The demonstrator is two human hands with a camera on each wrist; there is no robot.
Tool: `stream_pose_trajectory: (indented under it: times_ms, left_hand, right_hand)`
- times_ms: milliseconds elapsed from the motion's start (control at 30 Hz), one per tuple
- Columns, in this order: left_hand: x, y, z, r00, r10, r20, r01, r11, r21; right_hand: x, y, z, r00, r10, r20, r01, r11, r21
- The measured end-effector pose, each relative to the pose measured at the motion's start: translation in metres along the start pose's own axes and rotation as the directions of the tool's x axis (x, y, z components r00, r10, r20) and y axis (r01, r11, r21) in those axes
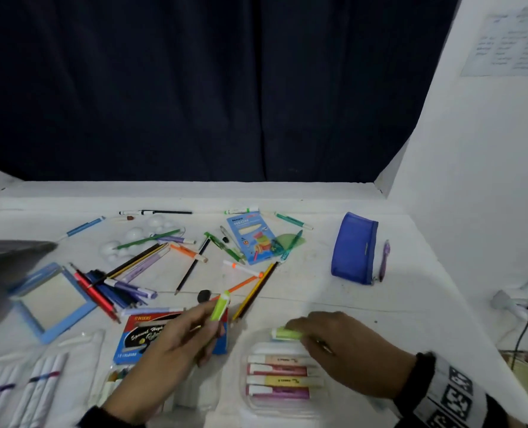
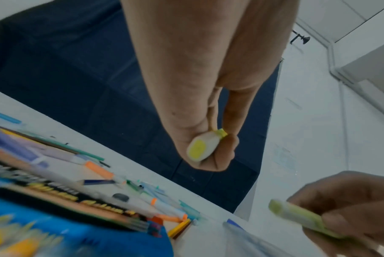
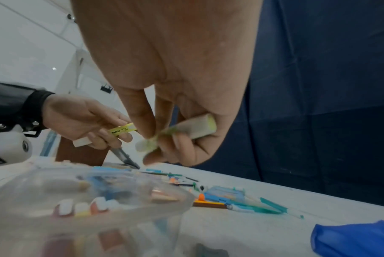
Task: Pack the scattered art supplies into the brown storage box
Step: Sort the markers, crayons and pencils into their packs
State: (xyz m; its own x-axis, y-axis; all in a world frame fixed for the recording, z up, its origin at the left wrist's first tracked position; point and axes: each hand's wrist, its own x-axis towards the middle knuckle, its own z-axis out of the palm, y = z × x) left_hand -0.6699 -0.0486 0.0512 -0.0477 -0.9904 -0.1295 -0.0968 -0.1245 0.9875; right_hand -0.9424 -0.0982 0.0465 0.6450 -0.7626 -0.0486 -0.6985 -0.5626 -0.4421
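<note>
While the left hand (image 1: 176, 338) pinches a yellow-green highlighter (image 1: 220, 306), the right hand (image 1: 346, 350) clamps a pale green highlighter (image 1: 287, 334) above the near clear plastic case (image 1: 256, 403) of pastel highlighters. Judged step: refilling that case; next, lay both in. No brown storage box is clearly visible.

Dark curtain (image 1: 195, 88), white walls (image 1: 472, 180)

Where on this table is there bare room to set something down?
Bare table lies between the yellow-black pencil and the blue pouch, above the right hand. More lies along the table's right edge. The pencil heap at left and the clear highlighter case at front are crowded.
</note>
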Motion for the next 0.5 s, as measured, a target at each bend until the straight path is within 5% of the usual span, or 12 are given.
stream_pose_trajectory:
  times_ms: [200,500]
  left_hand:
    - [-0.023,-0.026,-0.007,0.998,0.044,0.036,-0.052,0.968,0.244]
    - [-0.024,-0.029,0.007,0.932,0.221,0.286,-0.36,0.637,0.681]
  right_hand:
    - [0.013,-0.012,0.026,0.988,-0.089,0.13,0.119,0.963,-0.243]
    - [0.021,-0.015,0.042,0.986,-0.044,0.161,0.113,0.886,-0.45]
